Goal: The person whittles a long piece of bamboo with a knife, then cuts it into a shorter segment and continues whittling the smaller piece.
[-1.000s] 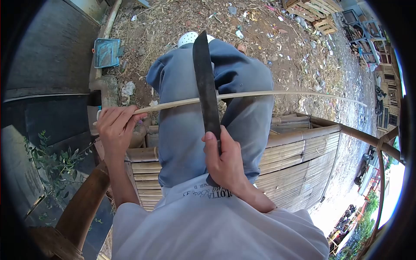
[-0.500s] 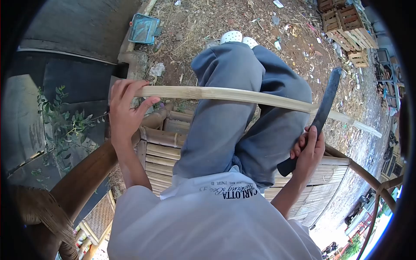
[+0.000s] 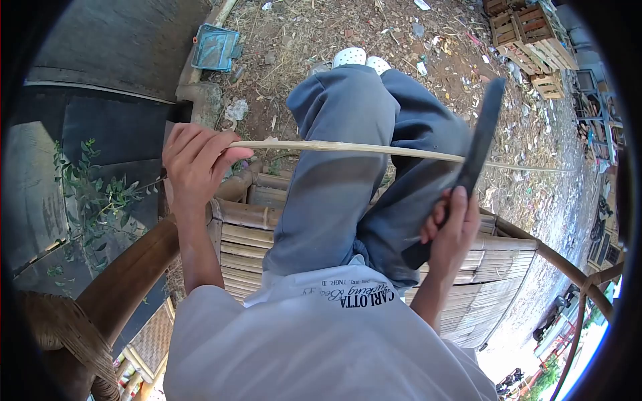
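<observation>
My left hand (image 3: 199,159) is closed on the near end of a long, pale bamboo strip (image 3: 348,146). The strip runs across above my grey trousers (image 3: 334,194) and shows its narrow edge, with a small raised splinter close to my fingers. In my right hand (image 3: 455,224) is a machete (image 3: 487,120), its dark blade pointing up and away from me. The blade crosses the strip near the right knee, and the strip's thin far end sticks out beyond it. My right fingers wrap round the dark handle.
I sit on a bamboo bench (image 3: 251,234) with thick pole arms (image 3: 130,287). Wood shavings and litter cover the ground (image 3: 301,33). A blue dustpan (image 3: 216,48) lies at upper left, wooden crates (image 3: 525,33) stand at upper right, and a leafy plant (image 3: 100,194) grows on the left.
The bamboo strip has turned from its broad face to its narrow edge. My right hand and the machete have shifted left, the blade now blurred slightly over the strip.
</observation>
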Demonstrator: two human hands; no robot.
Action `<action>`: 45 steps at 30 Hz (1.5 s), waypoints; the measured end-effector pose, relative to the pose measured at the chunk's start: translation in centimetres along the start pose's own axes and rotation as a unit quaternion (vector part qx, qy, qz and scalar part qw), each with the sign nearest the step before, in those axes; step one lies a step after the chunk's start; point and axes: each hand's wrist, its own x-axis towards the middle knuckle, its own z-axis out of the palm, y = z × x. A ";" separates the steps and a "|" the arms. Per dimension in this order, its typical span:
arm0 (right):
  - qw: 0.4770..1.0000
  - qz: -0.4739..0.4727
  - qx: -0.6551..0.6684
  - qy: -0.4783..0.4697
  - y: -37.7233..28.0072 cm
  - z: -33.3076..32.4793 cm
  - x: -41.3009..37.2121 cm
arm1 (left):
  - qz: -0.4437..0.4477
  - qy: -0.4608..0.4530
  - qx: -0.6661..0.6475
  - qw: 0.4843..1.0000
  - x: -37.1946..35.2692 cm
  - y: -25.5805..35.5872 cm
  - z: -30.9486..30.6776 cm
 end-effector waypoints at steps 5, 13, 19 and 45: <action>0.988 0.003 -0.063 -0.143 0.9 4.1 -3.8 | -0.029 -0.032 -0.009 0.999 -0.1 0.4 -0.2; 0.949 -0.156 -0.235 -0.142 2.8 6.4 -5.3 | -0.028 -0.033 -0.023 0.999 0.3 2.5 -0.3; 0.985 -0.024 -0.089 -0.148 1.9 5.4 -5.7 | -0.061 -0.047 -0.039 0.996 0.3 4.3 -0.4; 0.970 -0.086 -0.133 -0.185 1.7 4.5 -5.4 | -0.050 -0.036 -0.023 0.998 0.3 5.8 -0.2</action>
